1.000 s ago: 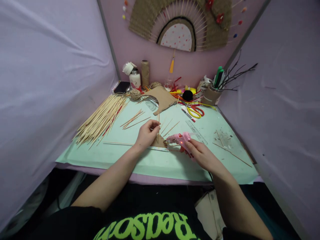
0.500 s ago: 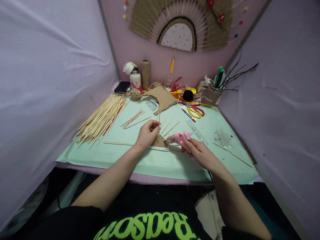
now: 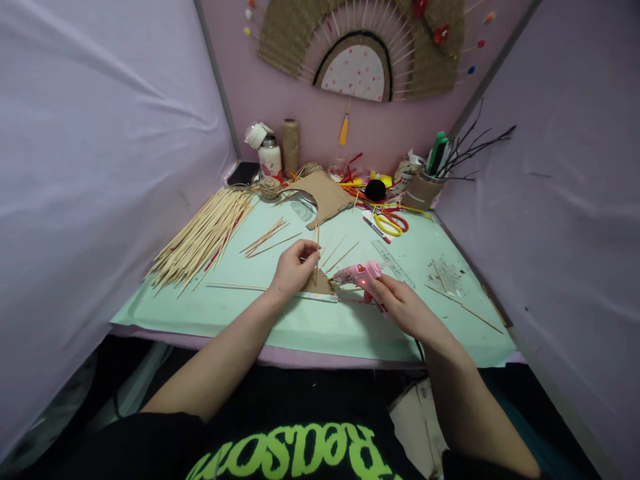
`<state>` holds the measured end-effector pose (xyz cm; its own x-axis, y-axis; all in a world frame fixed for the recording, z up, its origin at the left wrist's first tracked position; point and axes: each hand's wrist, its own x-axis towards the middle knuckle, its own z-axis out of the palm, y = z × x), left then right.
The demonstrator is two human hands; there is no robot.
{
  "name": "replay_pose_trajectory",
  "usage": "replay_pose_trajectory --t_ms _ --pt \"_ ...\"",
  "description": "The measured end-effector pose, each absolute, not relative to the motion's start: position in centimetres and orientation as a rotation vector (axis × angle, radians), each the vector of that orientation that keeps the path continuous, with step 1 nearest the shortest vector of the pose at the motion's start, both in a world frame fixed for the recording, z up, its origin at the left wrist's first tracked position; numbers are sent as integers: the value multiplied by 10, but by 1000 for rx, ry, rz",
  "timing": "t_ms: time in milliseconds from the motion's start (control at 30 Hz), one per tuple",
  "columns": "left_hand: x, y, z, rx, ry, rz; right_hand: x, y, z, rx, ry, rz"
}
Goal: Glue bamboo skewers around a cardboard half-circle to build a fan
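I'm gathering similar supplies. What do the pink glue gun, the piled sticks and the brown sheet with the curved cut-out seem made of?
Glue gun: likely hard plastic, by its smooth, moulded-looking pink body.
Sticks: bare wood or bamboo, mostly pale and matte; which, I can't tell.
Sheet: probably cardboard, flat matte brown with a rough edge.

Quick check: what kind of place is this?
Probably a craft booth: a pink glue gun in the right hand, a pile of wooden sticks, and a decorated fan on the back wall.
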<state>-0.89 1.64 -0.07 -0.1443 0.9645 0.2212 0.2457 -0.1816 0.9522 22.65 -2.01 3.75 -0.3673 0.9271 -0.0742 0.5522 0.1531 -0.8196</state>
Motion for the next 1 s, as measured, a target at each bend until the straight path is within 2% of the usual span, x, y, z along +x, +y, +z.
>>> replay_pose_trajectory --t_ms 1000 --pt "-10 18 -2 1442 1407 1350 226 -12 50 -1494 -2108 974"
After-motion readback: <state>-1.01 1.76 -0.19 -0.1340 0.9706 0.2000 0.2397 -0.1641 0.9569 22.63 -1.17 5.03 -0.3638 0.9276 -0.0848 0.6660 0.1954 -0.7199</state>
